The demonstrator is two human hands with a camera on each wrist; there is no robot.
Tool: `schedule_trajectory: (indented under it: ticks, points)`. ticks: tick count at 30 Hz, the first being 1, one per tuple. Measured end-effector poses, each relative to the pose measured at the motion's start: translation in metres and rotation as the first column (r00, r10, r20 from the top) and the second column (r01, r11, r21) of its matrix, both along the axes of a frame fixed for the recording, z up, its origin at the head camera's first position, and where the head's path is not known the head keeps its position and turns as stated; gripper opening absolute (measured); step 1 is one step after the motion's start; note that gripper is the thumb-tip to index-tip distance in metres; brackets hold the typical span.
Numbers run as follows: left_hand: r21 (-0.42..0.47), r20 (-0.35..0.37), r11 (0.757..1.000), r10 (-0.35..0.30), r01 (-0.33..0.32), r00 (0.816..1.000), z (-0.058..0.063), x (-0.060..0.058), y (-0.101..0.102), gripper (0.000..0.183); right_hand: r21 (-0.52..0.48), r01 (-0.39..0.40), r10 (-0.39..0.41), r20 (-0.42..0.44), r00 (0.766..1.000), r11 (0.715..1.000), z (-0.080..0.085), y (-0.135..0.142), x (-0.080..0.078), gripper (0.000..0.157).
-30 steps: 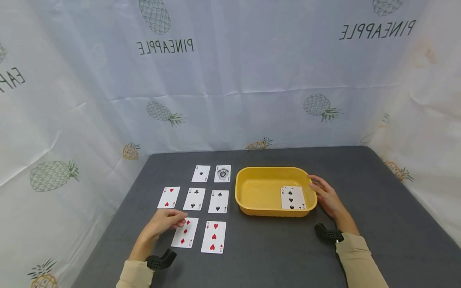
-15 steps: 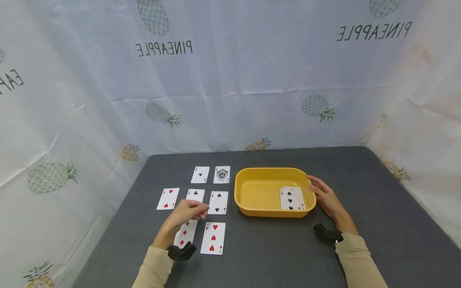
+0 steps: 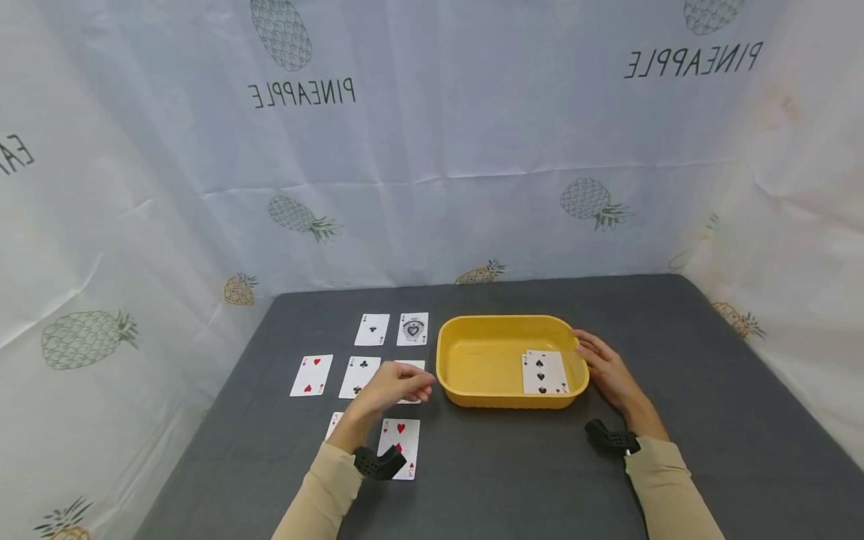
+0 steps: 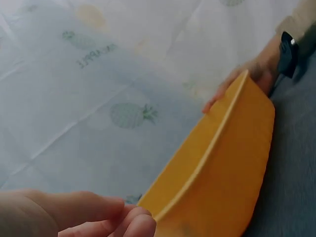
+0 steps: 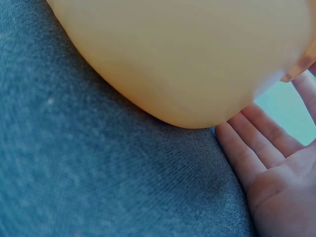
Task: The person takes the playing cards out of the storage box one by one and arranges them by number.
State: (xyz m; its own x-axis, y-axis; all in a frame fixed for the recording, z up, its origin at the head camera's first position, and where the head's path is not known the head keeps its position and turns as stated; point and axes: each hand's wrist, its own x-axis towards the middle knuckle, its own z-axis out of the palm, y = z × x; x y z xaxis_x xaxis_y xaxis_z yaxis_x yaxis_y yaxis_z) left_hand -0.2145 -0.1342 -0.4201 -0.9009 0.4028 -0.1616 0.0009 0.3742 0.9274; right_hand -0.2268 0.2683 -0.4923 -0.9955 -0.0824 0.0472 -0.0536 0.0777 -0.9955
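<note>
My left hand [image 3: 397,383], fingers loosely curled and fingertips together, hangs just left of a yellow plastic tray [image 3: 478,364]. Nothing shows between its fingers in the left wrist view. It partly hides the two of spades [image 3: 414,364], while its forearm covers most of the three of diamonds [image 3: 333,421] and overlaps the three of hearts [image 3: 394,431]. At the tray's right end, my right hand [image 3: 610,375] touches the wall and rim with fairly straight fingers [image 5: 242,150]. Inside the tray, overlapping playing cards [image 3: 548,373] lie face up, a three of spades on top.
Left of the tray, the two of hearts [image 3: 312,376], two of clubs [image 3: 354,375], ace of clubs [image 3: 372,330] and an ornate ace [image 3: 412,329] lie face up in rows. A pineapple-print curtain [image 3: 405,135] hangs behind the dark table [image 3: 513,480].
My left hand has moved right from over the three of diamonds, across the cards, to beside the tray's left end. The right hand has stayed at the tray.
</note>
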Motion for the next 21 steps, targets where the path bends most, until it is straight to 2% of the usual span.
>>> schedule_trajectory:
  ticks: [4,9,21]
  points:
    - [0.05,-0.009,0.998,-0.039,0.04,0.999,0.006,-0.004,0.016,0.034,0.004,0.001,-0.001,-0.004,1.0,1.0,-0.001,-0.001,-0.001,0.045]
    - [0.086,-0.011,0.995,-0.058,0.059,0.998,0.011,-0.007,0.034,0.037,0.001,0.0,0.0,-0.005,1.0,1.0,-0.001,-0.001,-0.001,0.045]
    - [0.144,0.037,0.985,-0.099,0.093,0.994,0.009,-0.019,0.079,0.037,0.041,0.02,-0.019,-0.004,1.0,0.999,-0.002,-0.002,-0.002,0.046]
